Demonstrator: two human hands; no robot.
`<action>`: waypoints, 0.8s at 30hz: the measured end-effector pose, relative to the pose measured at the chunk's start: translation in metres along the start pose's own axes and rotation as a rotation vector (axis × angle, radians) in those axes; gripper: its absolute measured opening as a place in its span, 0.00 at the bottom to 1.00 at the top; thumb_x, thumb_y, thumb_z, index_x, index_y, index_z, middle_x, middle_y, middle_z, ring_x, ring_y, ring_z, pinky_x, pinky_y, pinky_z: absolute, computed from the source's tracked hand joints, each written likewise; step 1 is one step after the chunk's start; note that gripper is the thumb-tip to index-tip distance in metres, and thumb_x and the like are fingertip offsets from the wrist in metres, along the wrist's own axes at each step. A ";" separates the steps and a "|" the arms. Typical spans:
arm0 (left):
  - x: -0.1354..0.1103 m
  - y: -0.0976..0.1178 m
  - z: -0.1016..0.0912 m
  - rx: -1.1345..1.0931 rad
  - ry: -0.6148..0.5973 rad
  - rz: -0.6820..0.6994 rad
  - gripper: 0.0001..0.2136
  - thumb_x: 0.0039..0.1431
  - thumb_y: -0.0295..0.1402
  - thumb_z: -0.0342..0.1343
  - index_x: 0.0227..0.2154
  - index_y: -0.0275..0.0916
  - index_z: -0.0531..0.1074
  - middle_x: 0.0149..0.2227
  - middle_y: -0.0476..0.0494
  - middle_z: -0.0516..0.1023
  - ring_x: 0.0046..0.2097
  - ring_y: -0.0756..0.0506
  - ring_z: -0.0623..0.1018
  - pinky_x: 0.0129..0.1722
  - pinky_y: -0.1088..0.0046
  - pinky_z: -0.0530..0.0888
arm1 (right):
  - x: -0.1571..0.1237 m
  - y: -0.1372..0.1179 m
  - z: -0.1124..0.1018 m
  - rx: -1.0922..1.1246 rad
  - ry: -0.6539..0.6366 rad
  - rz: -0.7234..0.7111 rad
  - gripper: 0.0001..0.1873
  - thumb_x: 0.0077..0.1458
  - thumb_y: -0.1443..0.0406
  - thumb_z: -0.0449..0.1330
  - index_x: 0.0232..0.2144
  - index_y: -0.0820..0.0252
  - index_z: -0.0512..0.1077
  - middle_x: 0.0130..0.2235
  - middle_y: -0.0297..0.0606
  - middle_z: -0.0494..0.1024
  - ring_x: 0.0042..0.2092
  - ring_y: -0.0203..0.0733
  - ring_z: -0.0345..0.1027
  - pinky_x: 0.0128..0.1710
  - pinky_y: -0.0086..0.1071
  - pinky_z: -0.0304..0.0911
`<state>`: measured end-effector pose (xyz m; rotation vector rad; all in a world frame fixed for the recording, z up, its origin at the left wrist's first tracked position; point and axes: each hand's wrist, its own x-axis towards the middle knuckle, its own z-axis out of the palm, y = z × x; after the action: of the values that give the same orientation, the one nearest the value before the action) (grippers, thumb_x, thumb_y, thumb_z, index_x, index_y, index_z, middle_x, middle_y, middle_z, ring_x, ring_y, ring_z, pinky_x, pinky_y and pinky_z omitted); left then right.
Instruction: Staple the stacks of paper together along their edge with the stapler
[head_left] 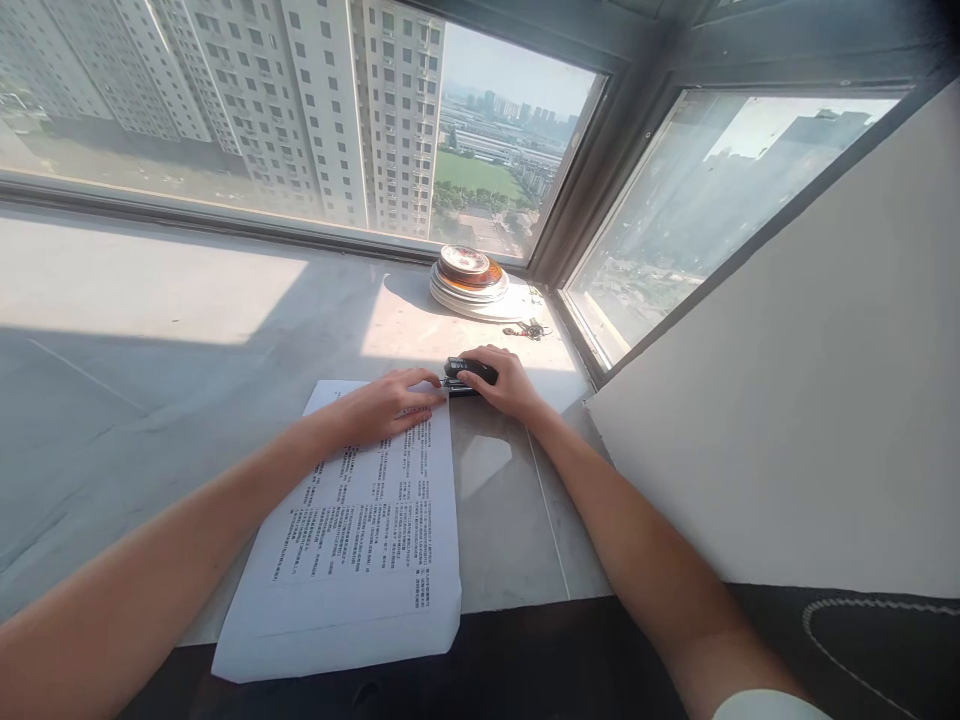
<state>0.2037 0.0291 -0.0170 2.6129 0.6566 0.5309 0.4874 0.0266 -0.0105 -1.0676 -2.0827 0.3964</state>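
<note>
"What's the stapler (pixel 460 368) made of, would you say?"

"Dark plastic on top, smooth with a slight sheen, and shiny metal beneath."

"And the printed sheet (pixel 337 615)?"

"Paper, matt and smooth, a bit wavy at the edge."

"The sill (pixel 135 280) looks like polished stone to me."

"Or tile; I can't tell. Smooth, anyway, faintly glossy. The stacked plates (pixel 469 305) look like smooth ceramic, the amber dish (pixel 495 272) more like glass."

"And that wall (pixel 825 370)?"

"Plain, smooth and matt."

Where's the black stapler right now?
In the head view, the black stapler is near the centre, in the right hand, at the upper right corner of the white printed paper.
</note>
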 end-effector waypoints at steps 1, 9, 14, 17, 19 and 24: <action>0.000 -0.001 0.000 0.013 -0.009 -0.001 0.18 0.74 0.37 0.53 0.61 0.51 0.79 0.66 0.39 0.74 0.62 0.35 0.78 0.62 0.48 0.76 | 0.000 0.000 0.001 0.002 0.009 0.003 0.14 0.67 0.52 0.63 0.46 0.52 0.80 0.42 0.38 0.84 0.45 0.48 0.75 0.51 0.44 0.66; 0.003 -0.004 -0.004 0.056 0.029 0.031 0.19 0.74 0.38 0.53 0.62 0.47 0.78 0.64 0.39 0.78 0.60 0.38 0.80 0.61 0.54 0.79 | 0.000 -0.003 -0.001 -0.027 -0.006 0.001 0.13 0.68 0.54 0.61 0.46 0.53 0.80 0.42 0.39 0.82 0.44 0.47 0.72 0.50 0.43 0.63; 0.004 -0.002 -0.004 0.070 0.048 0.022 0.19 0.73 0.38 0.54 0.61 0.46 0.79 0.63 0.39 0.79 0.60 0.37 0.80 0.63 0.52 0.78 | 0.001 -0.010 -0.001 -0.075 -0.018 0.036 0.12 0.68 0.57 0.59 0.46 0.53 0.80 0.38 0.38 0.79 0.41 0.45 0.69 0.47 0.41 0.61; 0.004 -0.002 -0.004 0.093 0.047 0.018 0.19 0.74 0.38 0.53 0.62 0.46 0.79 0.64 0.39 0.78 0.59 0.37 0.81 0.62 0.53 0.79 | 0.001 -0.014 0.000 -0.085 -0.041 0.060 0.12 0.68 0.59 0.58 0.47 0.52 0.80 0.38 0.38 0.79 0.42 0.46 0.68 0.47 0.40 0.60; 0.003 -0.004 -0.003 0.110 0.048 0.027 0.19 0.74 0.38 0.53 0.62 0.47 0.78 0.65 0.40 0.78 0.60 0.38 0.81 0.62 0.53 0.79 | 0.001 -0.015 0.001 -0.092 -0.047 0.066 0.13 0.67 0.60 0.58 0.48 0.51 0.80 0.39 0.38 0.79 0.43 0.46 0.68 0.47 0.40 0.60; 0.003 -0.007 -0.003 0.126 0.064 0.038 0.18 0.74 0.37 0.53 0.62 0.50 0.79 0.64 0.43 0.79 0.60 0.38 0.81 0.62 0.51 0.79 | 0.001 -0.016 0.002 -0.081 -0.030 0.072 0.13 0.67 0.60 0.58 0.48 0.52 0.80 0.39 0.38 0.79 0.44 0.45 0.69 0.49 0.41 0.60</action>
<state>0.2016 0.0373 -0.0167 2.7410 0.6823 0.6057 0.4765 0.0181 -0.0026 -1.1934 -2.1069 0.3684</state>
